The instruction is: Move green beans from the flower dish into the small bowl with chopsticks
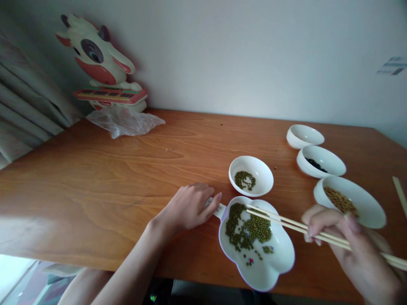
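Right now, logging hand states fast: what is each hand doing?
Left hand: closed on the handle of the flower-shaped dish of green beans.
Right hand: closed, holding chopsticks, tips over the green beans.

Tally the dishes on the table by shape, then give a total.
Round white bowls: 4
Flower-shaped white dish: 1
Total: 5
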Motion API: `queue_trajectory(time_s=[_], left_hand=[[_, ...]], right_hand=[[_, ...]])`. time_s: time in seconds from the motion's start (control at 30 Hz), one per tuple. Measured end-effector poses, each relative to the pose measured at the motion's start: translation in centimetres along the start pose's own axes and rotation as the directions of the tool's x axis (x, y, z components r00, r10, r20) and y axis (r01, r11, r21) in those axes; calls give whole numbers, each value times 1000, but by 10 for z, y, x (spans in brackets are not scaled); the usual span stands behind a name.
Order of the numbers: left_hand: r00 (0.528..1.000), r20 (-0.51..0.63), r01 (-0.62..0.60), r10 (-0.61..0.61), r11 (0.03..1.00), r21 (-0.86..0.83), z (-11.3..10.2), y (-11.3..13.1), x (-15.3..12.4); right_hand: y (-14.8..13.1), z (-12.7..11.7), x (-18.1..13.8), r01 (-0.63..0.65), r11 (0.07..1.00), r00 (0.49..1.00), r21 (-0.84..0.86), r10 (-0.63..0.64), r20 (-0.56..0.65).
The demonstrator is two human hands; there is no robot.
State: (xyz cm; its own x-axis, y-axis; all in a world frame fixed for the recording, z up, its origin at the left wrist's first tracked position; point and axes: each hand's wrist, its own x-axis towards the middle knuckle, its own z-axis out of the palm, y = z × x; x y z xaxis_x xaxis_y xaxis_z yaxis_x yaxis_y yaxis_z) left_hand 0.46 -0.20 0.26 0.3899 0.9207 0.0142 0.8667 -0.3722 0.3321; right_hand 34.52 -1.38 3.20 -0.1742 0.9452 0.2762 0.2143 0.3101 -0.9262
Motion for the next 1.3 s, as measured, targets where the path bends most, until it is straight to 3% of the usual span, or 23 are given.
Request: queue_trajectory(time_s=[0.23, 0.53, 0.83, 1.03, 1.3], left_hand=[[1000, 9, 0, 0, 1000, -6, 0, 1, 0], [1000, 23, -3, 4, 999, -37, 4, -4, 0], [1000, -4, -7, 7, 999, -49, 2, -3, 0], [1000, 4, -1, 1, 1000, -29, 2, -2, 0], [1000, 8, 1, 0, 1000, -23, 2, -2, -1]], right_hand=[[-6, -9, 2, 87, 992, 989, -93, -75, 126], [-8, -23, -3, 150, 970, 974, -190, -112, 196], [-1, -27, -24, 74, 973, 985, -219, -37, 168], [-3, -22, -19, -46, 988, 921, -145, 99, 378], [-6, -12, -14, 8, 993, 928, -121, 37, 371]])
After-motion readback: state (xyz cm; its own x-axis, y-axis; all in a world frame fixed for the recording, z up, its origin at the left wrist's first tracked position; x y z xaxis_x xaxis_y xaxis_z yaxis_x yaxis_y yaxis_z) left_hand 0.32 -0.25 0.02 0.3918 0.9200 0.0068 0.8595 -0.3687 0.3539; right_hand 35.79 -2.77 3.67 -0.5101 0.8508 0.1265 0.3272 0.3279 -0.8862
